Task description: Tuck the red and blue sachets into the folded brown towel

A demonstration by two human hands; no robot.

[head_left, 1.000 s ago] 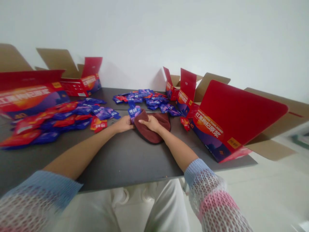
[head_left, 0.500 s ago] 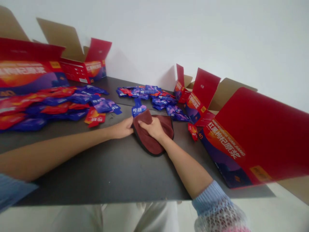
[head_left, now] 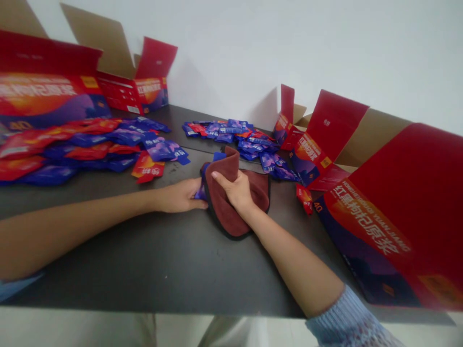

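Note:
My right hand [head_left: 237, 190] grips a brown cloth [head_left: 226, 212] with a dark edge, bunched up over the middle of the table. Close against the cloth's left side, my left hand [head_left: 181, 195] is closed on a blue-purple sachet [head_left: 201, 190]. Most of that sachet is hidden behind the cloth and my fingers; its blue top [head_left: 219, 156] shows just above. Both hands are side by side, with the cloth against the sachet.
Red and blue sachets [head_left: 90, 140] lie heaped at the left, and another pile of sachets [head_left: 231, 131] lies at the back. Open red cartons [head_left: 47, 96] stand at the left; more open cartons [head_left: 361, 217] line the right. One red sachet [head_left: 304, 197] lies beside them on the dark table [head_left: 162, 260].
The cloth now covers most of the sachet, whose white lettering showed before. My left hand has turned and closed further round the sachet. The whole view has shifted slightly.

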